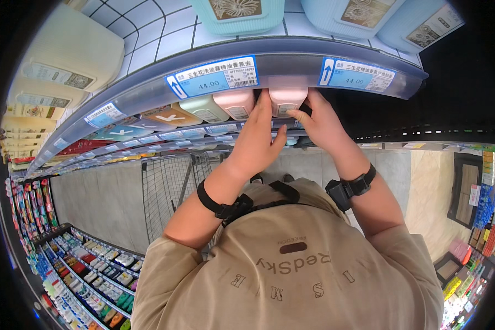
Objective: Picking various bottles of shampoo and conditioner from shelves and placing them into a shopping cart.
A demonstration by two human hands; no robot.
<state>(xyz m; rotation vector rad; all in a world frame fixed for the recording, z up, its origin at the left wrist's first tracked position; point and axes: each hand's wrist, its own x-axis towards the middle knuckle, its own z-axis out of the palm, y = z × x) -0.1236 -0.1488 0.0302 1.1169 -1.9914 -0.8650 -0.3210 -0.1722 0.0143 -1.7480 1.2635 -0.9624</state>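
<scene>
A pale pink plastic bottle (289, 99) with a small label stands on a lower shelf, just under the upper shelf's edge. My right hand (319, 119) grips its right side, the thumb on the front. Straight fingers of my left hand (258, 134) lie along the bottle's left side, in the gap beside a second pink bottle (235, 105); the left thumb is held away from it. The upper shelf's edge hides both sets of fingertips and the tops of the bottles. To the left of the second pink bottle is a pale green bottle (205, 109).
Overhead, a price-label strip (286, 68) runs along the upper shelf, which holds turquoise (239, 14) and cream (72, 49) bottles. A wire shopping cart (165, 185) stands on the tiled floor at my left. Stocked shelves (95, 268) are behind on the left.
</scene>
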